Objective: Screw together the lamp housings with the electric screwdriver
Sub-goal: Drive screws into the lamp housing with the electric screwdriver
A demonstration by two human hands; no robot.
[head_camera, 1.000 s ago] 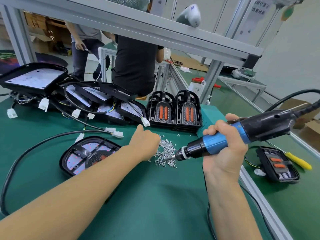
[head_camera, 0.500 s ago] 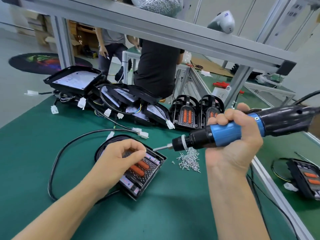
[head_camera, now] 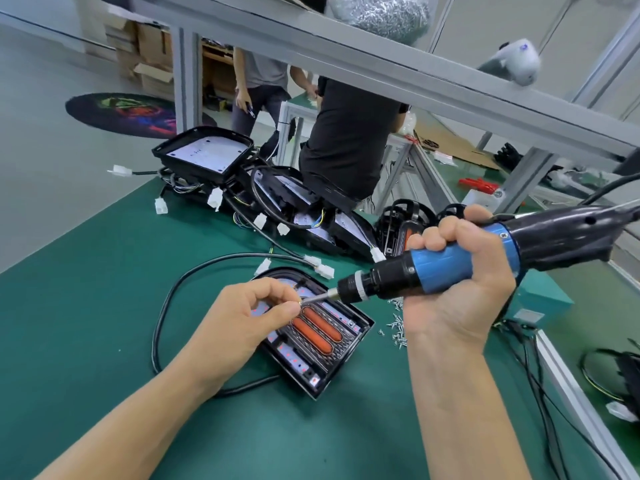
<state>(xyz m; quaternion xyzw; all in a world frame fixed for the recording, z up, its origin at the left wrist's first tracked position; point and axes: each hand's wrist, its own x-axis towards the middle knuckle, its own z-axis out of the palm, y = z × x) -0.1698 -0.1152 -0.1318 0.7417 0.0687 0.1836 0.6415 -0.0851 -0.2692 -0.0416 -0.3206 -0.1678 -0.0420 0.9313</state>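
left hand (head_camera: 242,317): we see one, thumb and forefinger pinched at the bit tip, likely on a screw, too small to tell
lamp housing (head_camera: 322,344): one on green mat (head_camera: 86,306), two orange lenses, black cable (head_camera: 166,306) looped left
loose screws (head_camera: 398,327): small pile, uncounted
right hand (head_camera: 460,292): one, fist wrapped round electric screwdriver (head_camera: 450,268)
back row: we count roughly five more housings (head_camera: 207,157), partly blocked by screwdriver

Open green bench (head_camera: 86,306) lies left and near of the lamp housing (head_camera: 318,344). Its black cable (head_camera: 162,313) loops across that side. Loose screws (head_camera: 398,327) lie just right; stacked housings (head_camera: 277,202) block the far edge.
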